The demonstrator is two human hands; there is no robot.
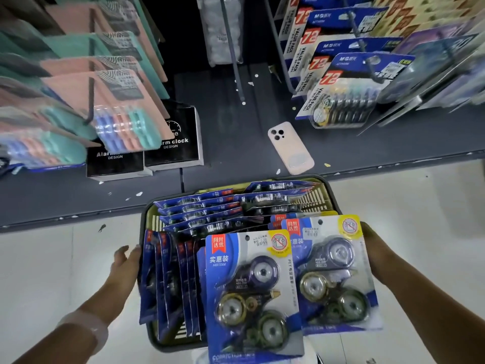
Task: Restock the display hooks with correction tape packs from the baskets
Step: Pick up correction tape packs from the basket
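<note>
A dark basket (324,183) on the floor below me is filled with blue correction tape packs (199,214) standing in rows. Two packs are lifted above it, face up: one in the middle (253,292) and one to the right (333,277), partly overlapping. My right hand (375,248) grips the right edge of the right pack, its fingers hidden behind the card. What holds the middle pack is hidden. My left hand (126,258) is at the basket's left side with relaxed fingers touching the upright packs. An empty display hook (232,56) juts out above.
A pink phone (290,148) lies on the dark shelf (236,122). Black alarm clock boxes (173,143) stand at the left under hanging pastel packs (118,101). Blue "72" value packs (343,90) hang on hooks at the right. The floor is pale tile (420,206).
</note>
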